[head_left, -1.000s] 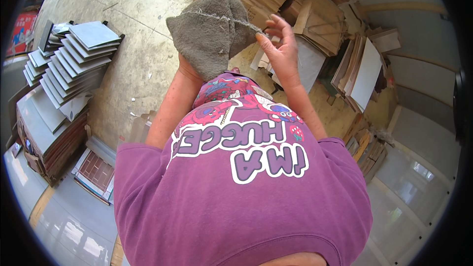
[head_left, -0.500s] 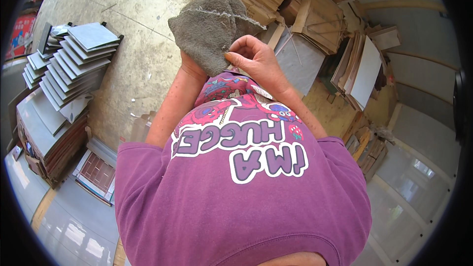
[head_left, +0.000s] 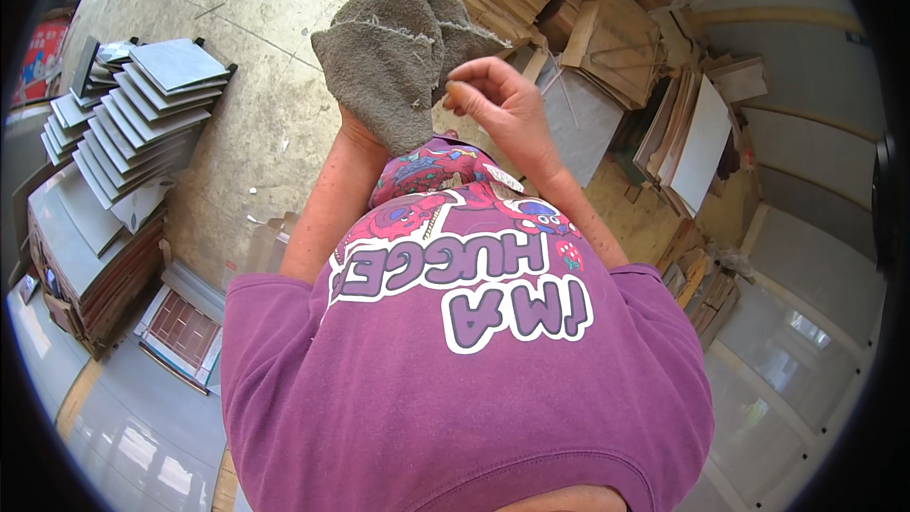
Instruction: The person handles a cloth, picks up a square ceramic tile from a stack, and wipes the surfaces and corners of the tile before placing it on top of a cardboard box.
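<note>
Head view: grey towel (head_left: 403, 52) over left hand (head_left: 353, 123), beside right hand (head_left: 498, 100).

Tile warehouse or storeroom. Grey tiles (head_left: 142, 123) stacked in fanned piles on dusty concrete floor (head_left: 256, 47). Flattened cardboard boxes (head_left: 616, 28) heaped opposite.

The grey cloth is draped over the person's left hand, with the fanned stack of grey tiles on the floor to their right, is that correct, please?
Not quite. The head view shows the grey cloth draped over the left hand, as you say, but the fanned stack of grey tiles lies on the floor to the person's left, not their right. The right hand is raised beside the cloth.
</note>
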`<action>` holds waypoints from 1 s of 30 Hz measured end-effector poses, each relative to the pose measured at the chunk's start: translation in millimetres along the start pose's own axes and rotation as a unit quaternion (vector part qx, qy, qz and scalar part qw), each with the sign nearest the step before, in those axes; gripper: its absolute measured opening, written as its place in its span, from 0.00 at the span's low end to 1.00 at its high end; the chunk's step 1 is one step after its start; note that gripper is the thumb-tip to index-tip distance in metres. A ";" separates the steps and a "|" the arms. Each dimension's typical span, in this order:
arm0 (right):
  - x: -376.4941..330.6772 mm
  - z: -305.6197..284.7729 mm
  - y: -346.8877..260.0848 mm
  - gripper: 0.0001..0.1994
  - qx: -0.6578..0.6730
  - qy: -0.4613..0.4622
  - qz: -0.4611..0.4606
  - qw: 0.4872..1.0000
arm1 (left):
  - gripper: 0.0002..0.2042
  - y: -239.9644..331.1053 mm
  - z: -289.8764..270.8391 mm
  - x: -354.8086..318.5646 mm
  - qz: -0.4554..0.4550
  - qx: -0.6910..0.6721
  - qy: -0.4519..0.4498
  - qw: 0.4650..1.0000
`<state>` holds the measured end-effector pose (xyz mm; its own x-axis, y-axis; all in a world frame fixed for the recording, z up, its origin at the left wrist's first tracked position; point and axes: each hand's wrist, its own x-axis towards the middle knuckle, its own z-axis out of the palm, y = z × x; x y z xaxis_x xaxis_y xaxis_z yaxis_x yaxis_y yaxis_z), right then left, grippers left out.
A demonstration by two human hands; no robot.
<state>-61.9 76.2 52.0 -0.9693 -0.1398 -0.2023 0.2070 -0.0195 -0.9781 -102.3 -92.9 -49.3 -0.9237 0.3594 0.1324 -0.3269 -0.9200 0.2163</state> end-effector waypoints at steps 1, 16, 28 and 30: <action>3.0 -0.6 -1.4 0.08 -0.019 0.029 -0.020 0.999 | 0.24 1.1 5.2 0.5 0.001 0.022 0.006 1.000; 23.0 -6.1 -16.0 0.11 -0.269 0.122 -0.158 0.942 | 0.27 -1.4 14.7 6.5 0.086 0.758 0.019 0.646; 30.9 2.4 -25.3 0.07 -0.222 0.074 -0.204 0.951 | 0.23 -9.3 -0.3 10.8 -0.060 0.048 0.052 0.996; 34.1 -0.9 -24.3 0.07 -0.299 0.087 -0.192 0.931 | 0.23 -10.4 1.7 10.8 -0.064 0.004 0.054 0.996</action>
<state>-100.1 72.7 68.8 -0.9740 -0.0729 0.2147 -0.2203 0.5271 -0.8207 -108.5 -79.1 -48.5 -0.8908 0.4544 -0.0011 -0.4422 -0.8664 0.2321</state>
